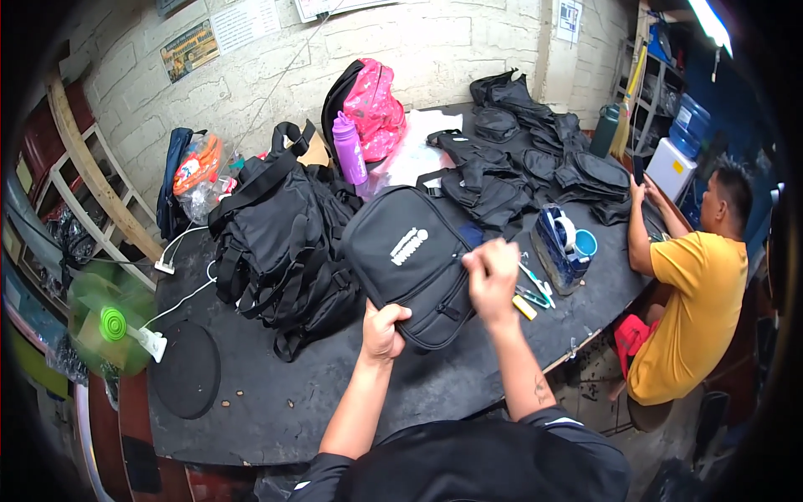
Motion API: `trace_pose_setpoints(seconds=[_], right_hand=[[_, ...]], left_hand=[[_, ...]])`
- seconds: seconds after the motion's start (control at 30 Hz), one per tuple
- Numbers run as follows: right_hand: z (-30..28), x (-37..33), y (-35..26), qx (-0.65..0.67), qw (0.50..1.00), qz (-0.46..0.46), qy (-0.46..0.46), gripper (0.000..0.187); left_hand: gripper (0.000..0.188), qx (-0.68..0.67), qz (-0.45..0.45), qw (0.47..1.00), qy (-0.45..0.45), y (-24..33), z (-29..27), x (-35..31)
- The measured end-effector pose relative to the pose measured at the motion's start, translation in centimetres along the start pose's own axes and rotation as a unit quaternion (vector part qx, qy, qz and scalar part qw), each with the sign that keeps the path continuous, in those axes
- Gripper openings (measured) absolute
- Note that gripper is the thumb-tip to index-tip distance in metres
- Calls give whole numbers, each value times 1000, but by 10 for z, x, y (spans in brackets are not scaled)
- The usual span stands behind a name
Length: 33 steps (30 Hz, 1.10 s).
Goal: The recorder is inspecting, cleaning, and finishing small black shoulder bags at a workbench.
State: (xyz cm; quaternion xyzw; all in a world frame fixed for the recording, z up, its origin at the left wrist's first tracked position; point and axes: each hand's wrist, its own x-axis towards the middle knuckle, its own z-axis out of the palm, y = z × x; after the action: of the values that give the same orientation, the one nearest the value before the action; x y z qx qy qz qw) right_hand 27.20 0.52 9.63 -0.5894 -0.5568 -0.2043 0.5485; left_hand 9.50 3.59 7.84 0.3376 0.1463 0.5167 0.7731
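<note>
A small black bag (381, 230) with white print and a zipped front pocket is held up, tilted, above the dark table (276, 418). My left hand (383, 332) grips its lower left edge, thumb on the front and fingers behind. My right hand (493, 274) is closed in a pinch at the bag's right side, near the zipper. What its fingers hold, if anything, cannot be made out.
Black bags (284, 234) are piled left, more black pieces (535, 159) at the back right. A pink backpack (376, 109), purple bottle (349, 151) and tape dispenser (562, 247) stand around. A green fan (113, 322) blurs at left; a person in yellow (698, 309) sits right.
</note>
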Motion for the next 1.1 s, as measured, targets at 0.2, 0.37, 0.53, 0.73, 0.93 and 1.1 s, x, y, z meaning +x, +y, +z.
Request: trace_pose_setpoints(seconds=[0.2,0.37,0.53,0.73,0.93,1.1], right_hand=[[8,-1,17,4,997,67,32,17],[2,-6,-28,4,998,-43,-51,8],[0,-8,-29,-17,997,-73,-20,8],[1,3,11,3,999,52,11,16],[-4,-17,-63,72,987,-120,-80,12],[0,7,3,-15,1000,14,-5,14]], left_hand=[[69,-32,-23,999,2,-2,-3,-1],[68,5,-1,1000,10,-11,-15,5],[71,-59,16,989,-132,-6,-18,9],[74,-27,-8,1000,-14,4,-4,-1],[71,14,5,999,-38,-3,-13,5],[77,-7,-5,1000,-17,10,6,1]])
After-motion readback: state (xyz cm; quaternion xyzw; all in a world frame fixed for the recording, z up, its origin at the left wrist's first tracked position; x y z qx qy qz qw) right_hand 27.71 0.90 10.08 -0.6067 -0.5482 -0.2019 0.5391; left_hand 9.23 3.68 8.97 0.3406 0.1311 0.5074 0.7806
